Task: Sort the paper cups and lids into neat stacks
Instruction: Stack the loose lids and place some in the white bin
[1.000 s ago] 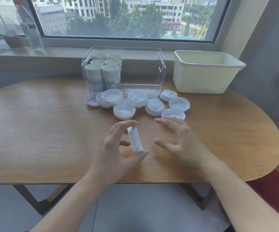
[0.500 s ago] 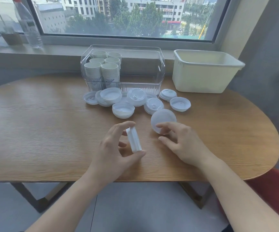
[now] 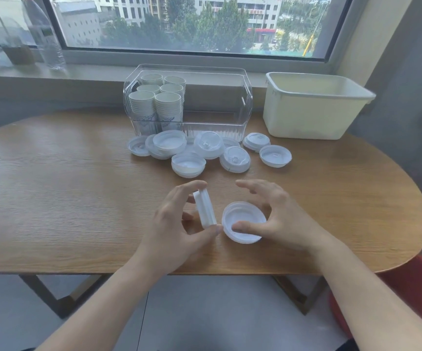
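I am looking down over a wooden table (image 3: 53, 198) at two bare hands working close to its near edge. My reading is that the cups are already dealt with: six columns of paper cups (image 3: 156, 102) stand upright in the left part of a clear plastic bin (image 3: 240, 102) at the back, under the window. The lids are the job in hand. A loose scatter of white lids (image 3: 204, 153) lies on the table just in front of that bin, some dome up, some hollow side up, a few overlapping. The left hand (image 3: 172, 229) pinches a short stack of lids (image 3: 204, 210) on edge, fingertips at the top and thumb at the bottom, the other fingers curled behind it; I judge it is held that way so its face is offered toward the other hand. The right hand (image 3: 278, 219) holds a single lid (image 3: 242, 221) hollow side up, thumb lying inside the hollow and curled fingers behind the far rim, index finger arched loosely above. This lid sits just beside the stack, nearly touching its lower end, so I take it to be the next one to join. A cream tub (image 3: 313, 117) stands at the back right, its contents hidden from me.
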Demonstrator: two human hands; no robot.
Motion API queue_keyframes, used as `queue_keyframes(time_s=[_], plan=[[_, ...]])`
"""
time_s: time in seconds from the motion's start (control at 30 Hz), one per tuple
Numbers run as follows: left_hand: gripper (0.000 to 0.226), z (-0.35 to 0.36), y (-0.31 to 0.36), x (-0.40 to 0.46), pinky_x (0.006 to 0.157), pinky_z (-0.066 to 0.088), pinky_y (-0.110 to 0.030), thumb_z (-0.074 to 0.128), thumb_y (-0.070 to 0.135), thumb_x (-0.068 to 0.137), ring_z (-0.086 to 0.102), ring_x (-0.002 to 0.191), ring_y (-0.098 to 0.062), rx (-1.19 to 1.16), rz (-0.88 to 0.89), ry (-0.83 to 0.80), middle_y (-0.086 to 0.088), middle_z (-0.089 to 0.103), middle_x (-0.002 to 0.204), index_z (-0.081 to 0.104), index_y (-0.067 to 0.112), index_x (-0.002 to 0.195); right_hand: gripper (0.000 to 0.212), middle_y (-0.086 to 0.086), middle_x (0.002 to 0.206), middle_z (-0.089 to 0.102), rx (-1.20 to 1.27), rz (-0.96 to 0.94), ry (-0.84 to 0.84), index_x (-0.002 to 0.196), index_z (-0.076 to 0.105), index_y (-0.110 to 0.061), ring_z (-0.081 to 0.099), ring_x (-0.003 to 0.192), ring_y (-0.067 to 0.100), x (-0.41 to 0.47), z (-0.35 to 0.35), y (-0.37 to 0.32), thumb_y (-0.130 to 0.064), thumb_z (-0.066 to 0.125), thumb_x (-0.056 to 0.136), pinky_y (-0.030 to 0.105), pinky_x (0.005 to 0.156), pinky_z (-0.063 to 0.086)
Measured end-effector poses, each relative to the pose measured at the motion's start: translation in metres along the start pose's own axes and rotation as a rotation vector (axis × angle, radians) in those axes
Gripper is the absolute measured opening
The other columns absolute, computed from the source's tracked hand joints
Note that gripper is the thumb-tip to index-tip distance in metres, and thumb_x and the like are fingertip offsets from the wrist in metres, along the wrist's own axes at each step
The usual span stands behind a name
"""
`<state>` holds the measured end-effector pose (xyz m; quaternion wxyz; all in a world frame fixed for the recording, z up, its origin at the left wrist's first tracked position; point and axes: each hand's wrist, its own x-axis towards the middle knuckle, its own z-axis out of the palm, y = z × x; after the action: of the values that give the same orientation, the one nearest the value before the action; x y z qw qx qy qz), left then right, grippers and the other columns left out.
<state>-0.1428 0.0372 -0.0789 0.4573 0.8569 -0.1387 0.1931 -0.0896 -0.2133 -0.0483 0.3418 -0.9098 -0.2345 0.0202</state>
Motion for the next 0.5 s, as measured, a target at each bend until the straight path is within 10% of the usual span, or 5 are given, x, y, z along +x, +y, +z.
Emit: queue_keyframes(time_s=[0.27, 0.5], plan=[[0.076, -0.001, 0.001, 0.000, 0.088, 0.048, -0.012, 0.086, 0.050, 0.076, 0.053, 0.128, 0.000, -0.014, -0.014, -0.028, 0.031, 0.051, 0.136, 0.049, 0.043, 0.141, 0.119, -0.035, 0.157, 0.029, 0.026, -0.053, -0.264, 0.151, 0.027, -0.065, 0.021, 0.149, -0.011, -0.010, -0.005, -0.002, -0.077, 0.089, 0.051, 0.034, 0.126, 0.025], [0.075, -0.001, 0.002, 0.000, 0.088, 0.049, -0.015, 0.088, 0.045, 0.076, 0.053, 0.127, 0.000, 0.006, -0.008, -0.033, 0.032, 0.049, 0.136, 0.051, 0.040, 0.141, 0.096, -0.032, 0.144, 0.046, -0.053, -0.087, -0.168, 0.150, 0.042, -0.052, 0.035, 0.141, -0.009, -0.014, -0.002, -0.003, -0.063, 0.089, 0.067, 0.028, 0.121, 0.034]])
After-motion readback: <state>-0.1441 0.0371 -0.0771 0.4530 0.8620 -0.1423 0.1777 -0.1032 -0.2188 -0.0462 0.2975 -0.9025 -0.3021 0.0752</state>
